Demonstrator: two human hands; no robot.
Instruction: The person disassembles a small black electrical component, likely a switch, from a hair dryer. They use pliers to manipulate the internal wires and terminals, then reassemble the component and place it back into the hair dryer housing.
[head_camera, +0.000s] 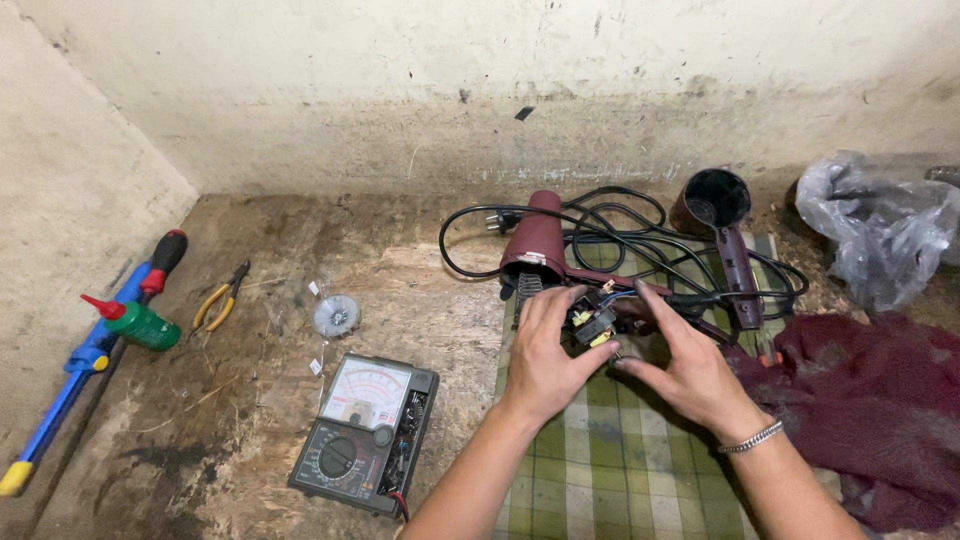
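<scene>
Both hands, left hand (545, 360) and right hand (680, 370), pinch a small wired switch block (592, 326), seemingly from the opened maroon hair dryer (535, 245); thin wires could tear if tugged.

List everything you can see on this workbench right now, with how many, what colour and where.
hair dryer body: 1, maroon, opened, behind the hands
switch assembly: 1, black with yellow and blue wires, between both hands
dryer shell half: 1, maroon, back right
power cord: 1, black, coiled at the back
multimeter: 1, dark grey, front centre
pliers: 1, yellow handles, left
screwdriver: 1, red and black, far left
green bottle: 1, red nozzle, far left
blue tool: 1, yellow tip, along the left wall
checked cloth: 1, green, under the hands
maroon cloth: 1, right
plastic bag: 1, grey, back right
left hand: on the switch assembly
right hand: bracelet on the wrist, on the switch assembly
</scene>
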